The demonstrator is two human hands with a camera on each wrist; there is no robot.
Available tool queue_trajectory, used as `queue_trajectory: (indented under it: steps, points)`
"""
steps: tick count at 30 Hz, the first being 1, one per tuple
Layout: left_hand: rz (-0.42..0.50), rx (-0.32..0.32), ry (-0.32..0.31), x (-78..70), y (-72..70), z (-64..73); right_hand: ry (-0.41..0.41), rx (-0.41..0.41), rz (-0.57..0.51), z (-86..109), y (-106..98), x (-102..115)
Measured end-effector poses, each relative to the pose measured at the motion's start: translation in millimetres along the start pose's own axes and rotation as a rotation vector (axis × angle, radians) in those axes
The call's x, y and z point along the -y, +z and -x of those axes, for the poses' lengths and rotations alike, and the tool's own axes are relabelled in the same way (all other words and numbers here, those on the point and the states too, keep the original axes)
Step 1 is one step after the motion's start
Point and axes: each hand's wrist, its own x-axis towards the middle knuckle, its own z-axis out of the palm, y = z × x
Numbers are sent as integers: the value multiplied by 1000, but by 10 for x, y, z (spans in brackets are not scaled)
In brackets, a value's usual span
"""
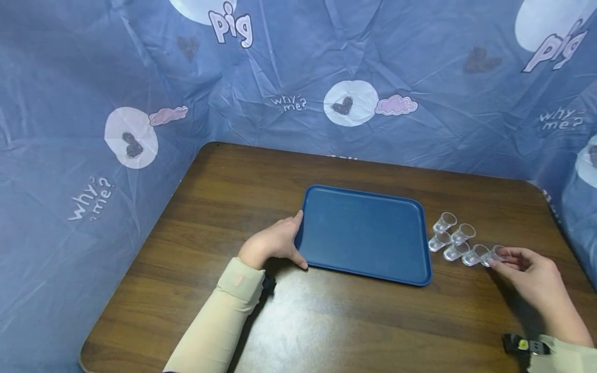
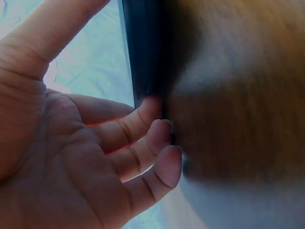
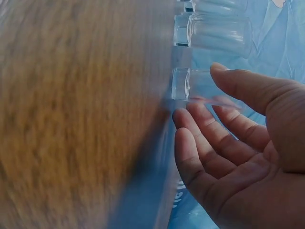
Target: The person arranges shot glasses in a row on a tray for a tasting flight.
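Note:
A blue rectangular tray point(image 1: 364, 233) lies flat on the table. My left hand point(image 1: 277, 241) rests at its left side, thumb and forefinger spread along the edge near the front-left corner. The left wrist view shows slightly bent fingertips right at the tray's dark rim point(image 2: 143, 52). On the right, my right hand point(image 1: 536, 269) pinches a small clear shot glass point(image 1: 493, 255) between thumb and fingers. That glass point(image 3: 180, 85) stands upright with its thick base at the tabletop. It is the rightmost of a cluster of similar glasses point(image 1: 463, 234) beside the tray's right edge.
The brown wooden table point(image 1: 224, 207) has rounded corners. Blue patterned cloth point(image 1: 280, 67) hangs behind it and at both sides. Several other upright shot glasses stand close together between the tray and my right hand, one point(image 1: 445, 222) furthest back.

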Motion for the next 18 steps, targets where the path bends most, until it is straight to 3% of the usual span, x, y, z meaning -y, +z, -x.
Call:
queue_trajectory:
  steps: [8, 18]
  points:
    - [14, 0, 1, -4, 6, -14, 25, -5, -24, 6, -9, -4]
    - [12, 2, -9, 0, 5, -8, 91, -169, -12, 33, -41, 72]
